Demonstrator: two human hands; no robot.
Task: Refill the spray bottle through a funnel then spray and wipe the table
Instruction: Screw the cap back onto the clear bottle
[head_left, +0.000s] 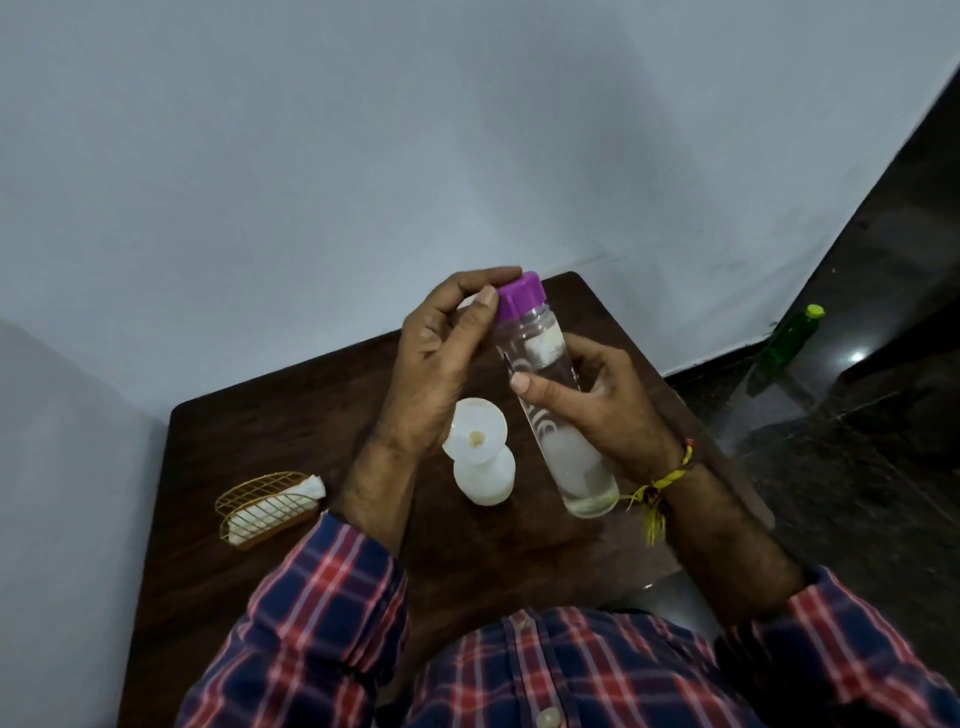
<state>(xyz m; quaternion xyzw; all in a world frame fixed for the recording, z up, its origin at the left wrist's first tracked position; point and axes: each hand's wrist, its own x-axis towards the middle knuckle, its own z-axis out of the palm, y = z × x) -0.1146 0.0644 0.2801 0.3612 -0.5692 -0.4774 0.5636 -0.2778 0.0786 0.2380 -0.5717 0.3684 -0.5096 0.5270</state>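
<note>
A clear water bottle (558, 415) with a purple cap (519, 293) is held tilted above the dark wooden table (291, 415). My right hand (592, 405) is wrapped around the bottle's body. My left hand (441, 358) pinches the purple cap with thumb and fingers. Below, a white funnel (475, 428) sits in the neck of a white spray bottle (485, 480) standing on the table between my forearms. A little water shows at the clear bottle's bottom end.
A gold wire holder (265, 506) with a white cloth (283, 506) in it stands at the table's left. A green bottle (789, 340) with a yellow cap stands on the dark floor at the right. A white wall runs behind the table.
</note>
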